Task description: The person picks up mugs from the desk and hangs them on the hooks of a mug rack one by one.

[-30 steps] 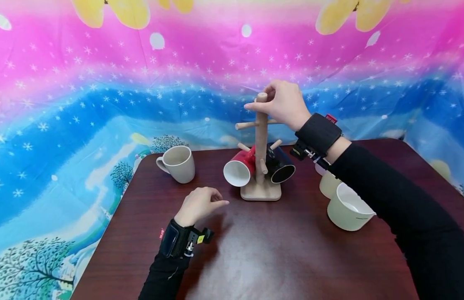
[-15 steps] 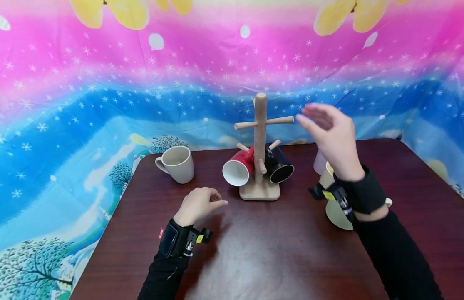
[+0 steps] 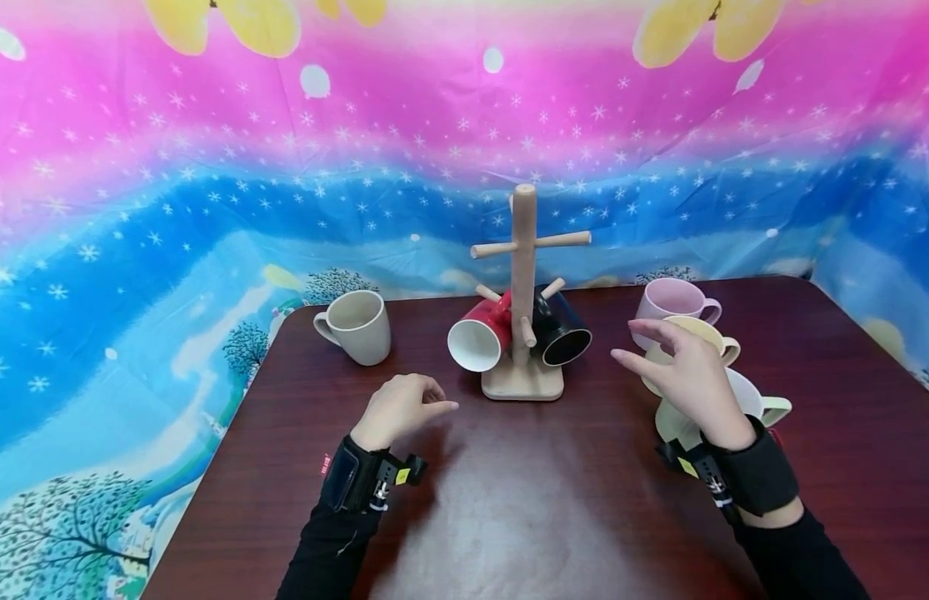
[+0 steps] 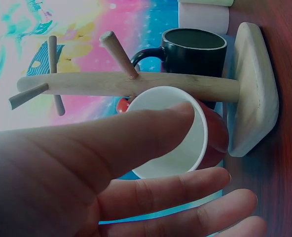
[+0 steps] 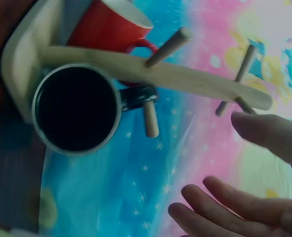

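**Wide fingers, one mug at a time**

My right hand [image 3: 692, 375] hovers with thumb and fingers well apart, nothing in its grip, by the pink mug [image 3: 668, 302], yellow mug [image 3: 700, 330] and green mug [image 3: 747, 395] on the right of the tabletop [image 3: 554, 500]. It hides part of the last two; whether it touches either I cannot tell. My left hand [image 3: 398, 410], loosely curled and holding nothing, is near the red mug [image 3: 477, 337].

Those three mugs stand upright and close together, handles pointing right. I judge a grip on one mug's wall best: my fingertips are on the side away from the handles (a clear handle suits a peg). I should go slowly, since a knuckle could nudge a neighbour, and lift straight up before going sideways.

On the wooden mug tree [image 3: 523, 275], the red mug and black mug [image 3: 561, 329] hang tilted from lower pegs; the upper pegs [image 3: 563, 240] in sight are bare. Near it I would steer clear of those rims. The grey mug [image 3: 365, 329] stands apart, left.
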{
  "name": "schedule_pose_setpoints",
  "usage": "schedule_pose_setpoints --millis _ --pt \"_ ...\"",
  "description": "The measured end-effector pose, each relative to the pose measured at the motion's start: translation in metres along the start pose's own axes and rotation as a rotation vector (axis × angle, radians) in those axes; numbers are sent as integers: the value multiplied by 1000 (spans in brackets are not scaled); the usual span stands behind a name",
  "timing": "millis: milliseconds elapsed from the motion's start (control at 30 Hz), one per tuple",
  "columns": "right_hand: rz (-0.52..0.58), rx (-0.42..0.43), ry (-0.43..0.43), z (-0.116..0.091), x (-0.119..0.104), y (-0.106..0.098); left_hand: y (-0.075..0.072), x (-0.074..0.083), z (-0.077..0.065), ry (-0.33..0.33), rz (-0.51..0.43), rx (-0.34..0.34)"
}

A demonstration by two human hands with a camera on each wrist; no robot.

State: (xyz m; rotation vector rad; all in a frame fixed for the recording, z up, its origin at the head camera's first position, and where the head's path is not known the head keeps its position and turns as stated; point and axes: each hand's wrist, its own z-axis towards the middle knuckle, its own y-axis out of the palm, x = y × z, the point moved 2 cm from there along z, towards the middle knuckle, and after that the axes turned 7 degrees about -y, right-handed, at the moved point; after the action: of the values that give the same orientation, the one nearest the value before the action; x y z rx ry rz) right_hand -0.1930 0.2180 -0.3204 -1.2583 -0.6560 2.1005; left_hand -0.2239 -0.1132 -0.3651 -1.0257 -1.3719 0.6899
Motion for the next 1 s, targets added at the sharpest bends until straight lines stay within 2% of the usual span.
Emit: schedule_pose_setpoints --millis 133,267,400,533,600,667,767,833,900,1000 --pt "-55 -16 -10 0 2 1 -1 -1 0 -3 -5 0" --pt "-143 -32 -63 -1 -2 1 -5 -4 0 -2 -30 26" --pt "-246 -104 -141 -4 -6 3 -10 -11 0 -10 -67 56" --pt "-272 -165 -177 -6 -7 7 -20 -25 3 14 -120 97" --pt "-273 -170 -189 -6 -7 8 -30 -36 6 29 -172 143" --pt "-272 -165 -197 -6 -6 8 -43 -49 10 30 -268 211" --pt "-266 -152 -206 -7 -4 8 -69 -72 20 12 -436 331" --pt "-264 -152 -208 -6 -3 8 -89 -91 30 0 -512 361" --pt "-268 -155 -218 -6 -3 10 -107 -111 41 10 -532 325" --pt "-262 -176 -234 -6 -3 14 -123 -145 55 15 -479 161"
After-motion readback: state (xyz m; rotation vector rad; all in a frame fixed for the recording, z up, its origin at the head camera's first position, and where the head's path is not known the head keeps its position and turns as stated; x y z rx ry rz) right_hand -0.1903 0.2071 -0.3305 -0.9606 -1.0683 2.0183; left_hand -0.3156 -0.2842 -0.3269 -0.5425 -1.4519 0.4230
